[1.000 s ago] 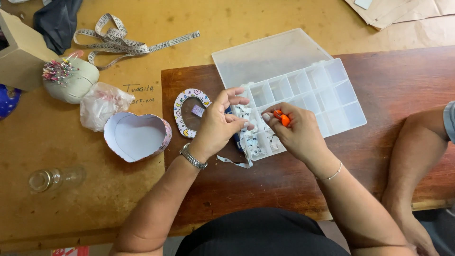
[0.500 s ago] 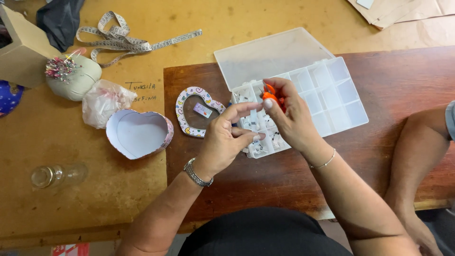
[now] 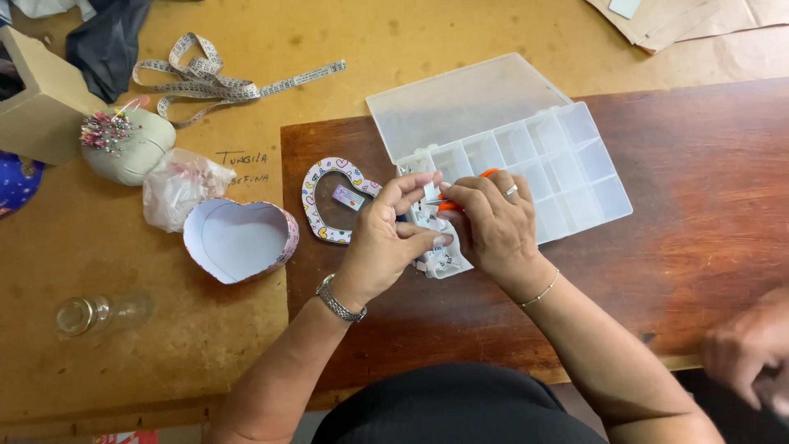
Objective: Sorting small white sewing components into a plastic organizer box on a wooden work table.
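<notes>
Two bare hands meet over the near-left corner of a clear plastic compartment box (image 3: 526,164), which lies open on a dark brown wooden board (image 3: 699,238) with its flat lid (image 3: 464,103) folded back onto the tan work surface (image 3: 164,345). In the head view, the left hand (image 3: 386,242) is curled, its thumb and forefinger pinched together on something small over the box's corner cells; what it pinches is too small to make out. The right hand (image 3: 493,222), wearing a ring and a thin bracelet, is closed around small orange-handled scissors (image 3: 448,201), whose tip points toward the left fingertips. Small white scraps (image 3: 440,261) sit in the corner cells just below both hands.

Just left of the left hand lies a patterned heart-shaped box lid (image 3: 333,201), and further left the matching heart-shaped box (image 3: 238,242), open and upright. Beyond it are a crumpled clear plastic bag (image 3: 181,185), a pale round pincushion (image 3: 127,144) full of pins, a coiled measuring tape (image 3: 214,78) and a small glass jar (image 3: 99,312) on its side. Another person's hand (image 3: 752,349) rests at the lower right edge.
</notes>
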